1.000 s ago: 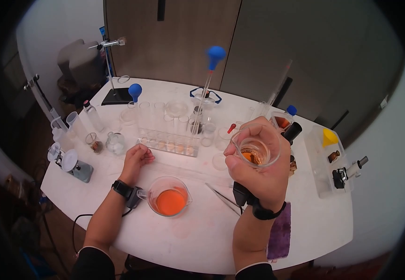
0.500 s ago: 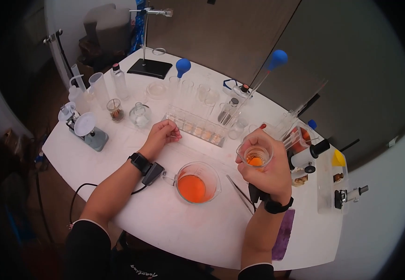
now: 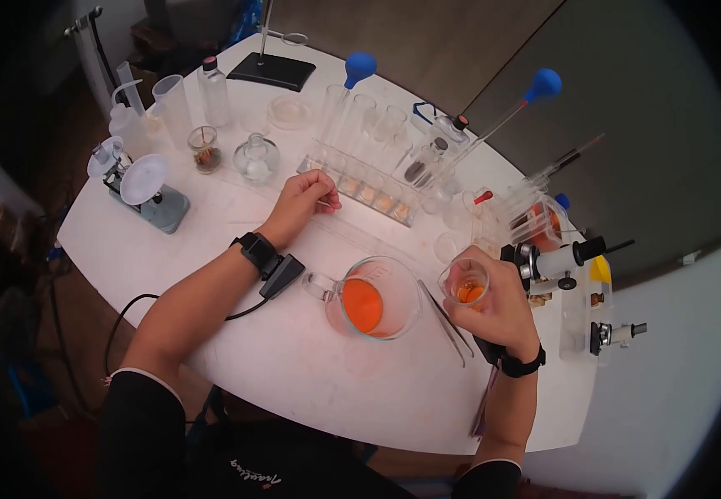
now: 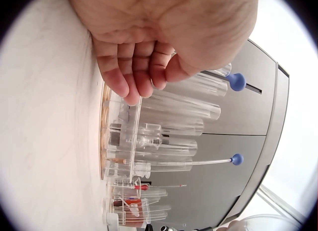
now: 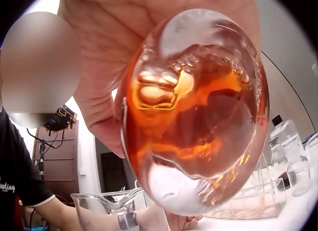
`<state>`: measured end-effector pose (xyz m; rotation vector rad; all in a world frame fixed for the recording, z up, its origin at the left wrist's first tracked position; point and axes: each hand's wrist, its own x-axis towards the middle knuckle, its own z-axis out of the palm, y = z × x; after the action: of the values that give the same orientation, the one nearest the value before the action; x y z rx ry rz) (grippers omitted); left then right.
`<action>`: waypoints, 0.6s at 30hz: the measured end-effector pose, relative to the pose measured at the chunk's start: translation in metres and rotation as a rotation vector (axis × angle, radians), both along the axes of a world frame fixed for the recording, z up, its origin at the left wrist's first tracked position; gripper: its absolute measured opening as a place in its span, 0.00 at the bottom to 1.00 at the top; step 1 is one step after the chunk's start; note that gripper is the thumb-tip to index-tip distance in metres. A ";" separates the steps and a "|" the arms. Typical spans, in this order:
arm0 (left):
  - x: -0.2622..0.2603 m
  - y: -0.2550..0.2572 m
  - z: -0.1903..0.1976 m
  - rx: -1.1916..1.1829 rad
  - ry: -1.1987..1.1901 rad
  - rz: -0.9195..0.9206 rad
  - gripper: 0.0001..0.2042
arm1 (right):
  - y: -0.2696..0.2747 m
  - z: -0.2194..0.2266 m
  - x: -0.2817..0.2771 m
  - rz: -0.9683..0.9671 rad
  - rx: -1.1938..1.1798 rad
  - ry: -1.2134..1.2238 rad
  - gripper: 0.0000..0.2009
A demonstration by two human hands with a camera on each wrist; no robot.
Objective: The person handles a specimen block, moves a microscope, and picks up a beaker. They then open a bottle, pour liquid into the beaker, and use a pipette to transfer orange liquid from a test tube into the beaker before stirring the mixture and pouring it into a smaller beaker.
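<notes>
Table [image 3: 311, 382]: 1, white, carrying all glassware noted below.

Stand [image 3: 273, 72]: 1, black base, at the far left of the table.

Rack [image 3: 360, 200]: 1, clear, lying obliquely beyond the left hand. Upright tubes overlap in both the head and left wrist views; several present, exact count not certain.

Balance [image 3: 161, 208]: 1, with 2 white pans, at the left edge.

Measuring jug [image 3: 402, 303]: 1, clear glass, handle to the left, upright on the table. Holds orange liquid [image 3: 362, 305].

Hands: 2. Right hand [image 3: 503, 306]: thumb and fingers clamped round the beaker wall. Left hand [image 3: 305, 202]: fingers loosely bent, gripping nothing, just beside the near side of the rack.

Beaker [image 3: 466, 285]: 1, clear, small, held up off the table, to the right of the jug and apart from it. Amber-orange liquid inside, with bubbles along its edge in the right wrist view.

Round flask [image 3: 256, 158]: 1, clear, white matter inside, left of the rack. Small jar [image 3: 204, 151]: 1, dark contents, left of the flask.

Tweezers [image 3: 448, 326]: 1 pair, metal, lying between jug and right wrist.

Blue bulbs: 2, one [image 3: 360, 68] above the rack's far side, one [image 3: 543, 85] on a long thin tube farther right.

Red bulb [image 3: 483, 197]: 1, beyond the beaker.
</notes>
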<state>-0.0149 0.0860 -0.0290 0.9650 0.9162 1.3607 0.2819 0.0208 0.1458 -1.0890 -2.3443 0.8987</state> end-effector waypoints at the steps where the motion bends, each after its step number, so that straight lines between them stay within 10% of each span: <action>1: 0.000 0.000 0.001 0.002 -0.002 0.000 0.09 | -0.001 0.002 0.000 -0.001 0.002 -0.030 0.13; 18: -0.003 -0.002 0.003 -0.023 -0.028 -0.048 0.09 | -0.009 0.012 -0.025 0.020 0.168 -0.378 0.11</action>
<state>-0.0177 0.0837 -0.0258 0.9430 0.8807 1.3172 0.2568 0.0113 0.1582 -1.2549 -2.6789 0.5231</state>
